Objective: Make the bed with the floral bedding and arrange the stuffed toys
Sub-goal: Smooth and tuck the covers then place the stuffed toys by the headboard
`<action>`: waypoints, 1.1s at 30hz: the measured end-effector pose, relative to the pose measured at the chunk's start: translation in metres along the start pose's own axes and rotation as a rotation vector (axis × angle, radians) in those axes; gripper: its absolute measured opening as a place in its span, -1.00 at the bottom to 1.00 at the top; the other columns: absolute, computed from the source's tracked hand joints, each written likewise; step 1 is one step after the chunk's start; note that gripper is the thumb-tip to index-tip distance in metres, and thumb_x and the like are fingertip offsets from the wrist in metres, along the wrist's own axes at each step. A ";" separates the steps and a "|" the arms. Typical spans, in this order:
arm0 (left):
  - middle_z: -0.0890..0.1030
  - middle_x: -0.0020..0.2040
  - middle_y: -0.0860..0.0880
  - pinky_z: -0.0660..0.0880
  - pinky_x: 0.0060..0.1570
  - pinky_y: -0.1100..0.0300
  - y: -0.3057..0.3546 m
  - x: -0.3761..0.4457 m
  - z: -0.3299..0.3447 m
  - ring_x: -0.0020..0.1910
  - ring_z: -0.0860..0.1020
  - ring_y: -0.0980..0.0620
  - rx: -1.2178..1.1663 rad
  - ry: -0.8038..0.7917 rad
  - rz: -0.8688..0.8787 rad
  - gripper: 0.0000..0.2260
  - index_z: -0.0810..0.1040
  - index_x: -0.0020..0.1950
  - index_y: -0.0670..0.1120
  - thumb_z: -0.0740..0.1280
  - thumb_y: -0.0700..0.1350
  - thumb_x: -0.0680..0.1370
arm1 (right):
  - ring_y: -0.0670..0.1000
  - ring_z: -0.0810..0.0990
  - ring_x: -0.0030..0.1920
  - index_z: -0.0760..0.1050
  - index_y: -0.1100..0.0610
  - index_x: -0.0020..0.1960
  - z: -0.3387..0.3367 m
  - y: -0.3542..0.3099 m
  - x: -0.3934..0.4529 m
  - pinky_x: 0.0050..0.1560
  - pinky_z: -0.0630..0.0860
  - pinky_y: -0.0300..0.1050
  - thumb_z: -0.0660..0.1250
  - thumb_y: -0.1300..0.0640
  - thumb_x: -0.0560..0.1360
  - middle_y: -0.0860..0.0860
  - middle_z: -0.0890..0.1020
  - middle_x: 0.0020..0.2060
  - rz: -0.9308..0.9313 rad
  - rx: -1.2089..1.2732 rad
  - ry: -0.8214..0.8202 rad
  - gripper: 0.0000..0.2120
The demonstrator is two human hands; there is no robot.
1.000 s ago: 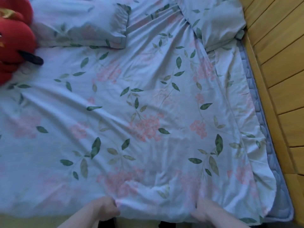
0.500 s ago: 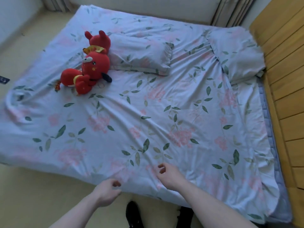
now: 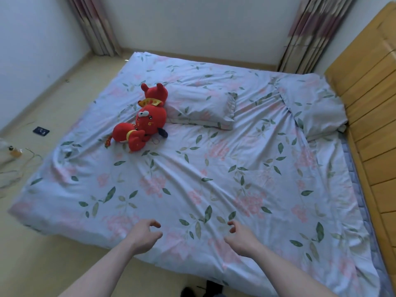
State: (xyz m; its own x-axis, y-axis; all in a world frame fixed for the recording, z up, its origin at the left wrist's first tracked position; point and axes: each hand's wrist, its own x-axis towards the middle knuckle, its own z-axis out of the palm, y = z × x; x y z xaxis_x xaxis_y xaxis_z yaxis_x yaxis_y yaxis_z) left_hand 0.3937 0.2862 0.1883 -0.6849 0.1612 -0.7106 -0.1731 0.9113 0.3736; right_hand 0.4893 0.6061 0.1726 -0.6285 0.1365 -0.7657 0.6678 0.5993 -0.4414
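Observation:
A pale blue floral sheet (image 3: 214, 168) covers the low mattress, with wrinkles across its middle and left side. Two red stuffed toys lie left of centre: a front toy (image 3: 141, 128) on its side and a back toy (image 3: 154, 94) behind it against a floral pillow (image 3: 201, 108). A second floral pillow (image 3: 310, 108) rests at the right by the wooden headboard. My left hand (image 3: 144, 235) and my right hand (image 3: 241, 237) hover over the near edge of the sheet, fingers curled apart, holding nothing.
A wooden headboard (image 3: 372, 125) runs along the right side. Curtains (image 3: 315, 33) hang at the far wall. On the yellow floor at left lie a dark card (image 3: 41, 131) and loose wires (image 3: 15, 168). Dark shoes (image 3: 201, 290) show below the near edge.
Both hands let go of the sheet's near edge and lifted above it. The view rose and pulled back, bringing the whole bed and both toys into sight.

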 end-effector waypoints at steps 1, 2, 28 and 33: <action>0.49 0.38 0.00 0.54 0.12 0.11 0.005 0.001 -0.007 0.13 0.58 0.04 0.005 -0.006 0.006 -0.64 0.52 0.36 0.06 0.32 0.08 0.57 | 0.01 0.62 -0.03 0.22 0.01 0.56 -0.006 -0.003 0.003 -0.03 0.61 -0.06 0.27 -0.02 0.54 0.01 0.44 0.39 0.005 0.004 0.011 -0.39; 0.45 0.41 0.00 0.54 0.09 0.13 0.008 0.005 -0.012 0.12 0.59 0.05 0.002 -0.005 0.009 -0.63 0.51 0.37 0.07 0.32 0.10 0.57 | -0.01 0.61 -0.05 0.22 0.01 0.56 -0.009 -0.005 0.009 -0.05 0.61 -0.08 0.27 -0.02 0.55 0.01 0.43 0.41 0.004 0.004 0.016 -0.40; -0.14 0.66 -0.06 0.16 0.54 -0.04 0.005 0.507 -0.157 0.61 -0.02 -0.17 0.406 0.107 0.183 -0.17 0.06 0.65 0.09 0.34 0.32 0.50 | 0.09 -0.04 0.64 -0.09 -0.07 0.66 0.012 -0.166 0.429 0.59 0.08 0.14 0.24 -0.13 0.60 -0.05 -0.11 0.65 0.019 -0.110 0.315 -0.23; -0.30 0.64 0.06 0.01 0.53 -0.34 0.011 0.626 -0.116 0.61 -0.23 -0.24 0.360 0.119 0.149 0.06 -0.14 0.64 0.24 0.20 0.64 0.28 | 0.19 0.06 0.58 -0.01 -0.09 0.65 0.043 -0.131 0.524 0.54 0.19 0.15 0.20 -0.22 0.58 0.00 -0.02 0.63 0.062 -0.191 0.305 -0.27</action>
State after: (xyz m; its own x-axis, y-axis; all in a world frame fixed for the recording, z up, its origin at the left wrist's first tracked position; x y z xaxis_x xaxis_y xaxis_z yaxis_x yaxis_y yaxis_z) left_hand -0.1191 0.3530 -0.1831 -0.7645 0.2760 -0.5826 0.1787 0.9590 0.2198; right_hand 0.0898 0.5657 -0.1908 -0.6985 0.3885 -0.6010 0.6397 0.7154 -0.2810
